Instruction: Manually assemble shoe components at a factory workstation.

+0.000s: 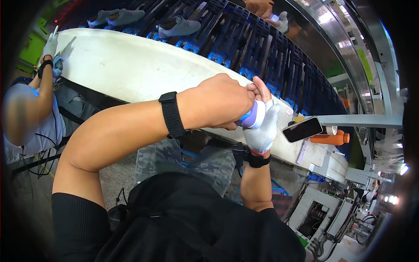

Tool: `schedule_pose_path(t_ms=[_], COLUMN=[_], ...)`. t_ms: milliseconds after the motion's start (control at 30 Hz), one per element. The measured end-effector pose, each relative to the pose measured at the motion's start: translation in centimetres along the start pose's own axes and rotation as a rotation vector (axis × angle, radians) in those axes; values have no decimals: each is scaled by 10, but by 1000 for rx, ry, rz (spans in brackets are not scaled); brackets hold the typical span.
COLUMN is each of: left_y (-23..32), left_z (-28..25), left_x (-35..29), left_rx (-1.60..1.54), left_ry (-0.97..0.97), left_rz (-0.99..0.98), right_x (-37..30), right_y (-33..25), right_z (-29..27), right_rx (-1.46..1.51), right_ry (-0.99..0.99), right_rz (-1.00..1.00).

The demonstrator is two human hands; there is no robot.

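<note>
In front of my body, my two hands come together above the near edge of the white worktop (131,65). My bare left hand (220,100) is closed, its fingers curled round one end of a purple and white shoe (254,117). Only a small purple part and a white band of that shoe show; my hands hide the rest. My right hand (264,131) wears a white glove with bare fingertips and grips the shoe from the other side, thumb raised. Both wrists carry black straps.
Beyond the worktop runs a blue and black slatted conveyor (244,39) carrying several light shoes (179,27). A phone (303,129) and an orange bottle (330,138) are right of my hands. At far left, a co-worker's gloved hand (51,46) reaches the worktop. Metal framing (353,120) stands at right.
</note>
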State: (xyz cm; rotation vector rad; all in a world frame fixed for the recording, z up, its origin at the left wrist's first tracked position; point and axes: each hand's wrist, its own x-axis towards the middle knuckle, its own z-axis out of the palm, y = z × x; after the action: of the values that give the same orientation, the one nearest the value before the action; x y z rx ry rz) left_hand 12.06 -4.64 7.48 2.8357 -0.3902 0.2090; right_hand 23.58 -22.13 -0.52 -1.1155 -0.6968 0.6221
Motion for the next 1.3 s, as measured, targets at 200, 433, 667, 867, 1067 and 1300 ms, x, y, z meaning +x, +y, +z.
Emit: schedule_pose_path(t_ms=[200, 433, 667, 867, 1067, 1300], left_y=[18, 19, 59, 58, 57, 67], left_z=[10, -2, 27, 62, 70, 91], left_x=[-9, -59, -134, -161, -169, -143], left_rx=[61, 50, -453, -495, -425, -261], left_ry=[36, -25, 223, 371, 464, 598], left_rz=[-42, -57, -452, -550, -463, -294], right_x=[-19, -59, -69, -71, -79, -73], right_y=[-43, -20, 41, 46, 49, 59], right_z=[12, 19, 27, 31, 36, -35], right_rx=[-745, -406, -945, -940, -910, -901], right_ry=[-109, -198, -106, -190, -166, -316], right_rz=[-25, -213, -400, -457, -431, -350])
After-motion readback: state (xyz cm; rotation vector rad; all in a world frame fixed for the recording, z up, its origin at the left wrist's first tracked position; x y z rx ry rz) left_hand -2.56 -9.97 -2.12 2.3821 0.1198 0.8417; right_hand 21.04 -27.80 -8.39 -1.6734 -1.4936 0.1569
